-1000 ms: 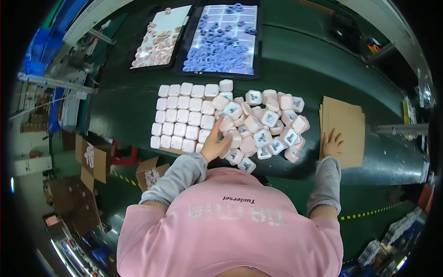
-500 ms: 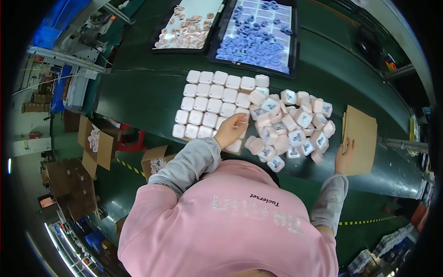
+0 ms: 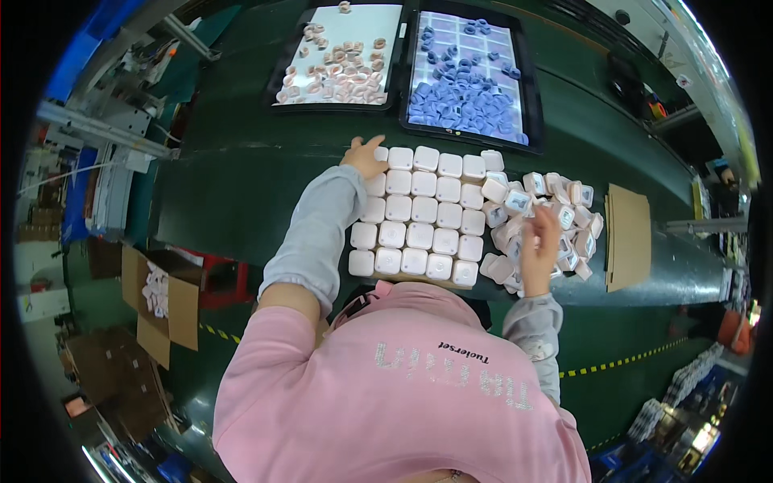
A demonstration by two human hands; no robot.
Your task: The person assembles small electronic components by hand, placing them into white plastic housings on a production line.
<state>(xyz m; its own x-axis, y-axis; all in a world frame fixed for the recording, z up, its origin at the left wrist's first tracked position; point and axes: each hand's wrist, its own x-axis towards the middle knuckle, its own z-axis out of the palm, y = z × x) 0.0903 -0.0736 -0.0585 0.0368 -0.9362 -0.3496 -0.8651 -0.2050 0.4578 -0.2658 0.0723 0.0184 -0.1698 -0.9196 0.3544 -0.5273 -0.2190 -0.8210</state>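
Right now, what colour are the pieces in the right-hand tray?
The pieces are blue, seen in the head view.

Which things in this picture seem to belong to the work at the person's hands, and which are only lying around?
Seem in use:
pale boxes in rows, left hand at their far left corner
loose pale boxes, right hand over them

Seem only lying around:
cardboard sheets
tray of pinkish pieces
tray of blue pieces
open carton

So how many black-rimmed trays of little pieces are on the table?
2. Both are on the far side of the green table: the left tray holds pinkish pieces; the right tray, beside it, holds blue pieces. I see no others.
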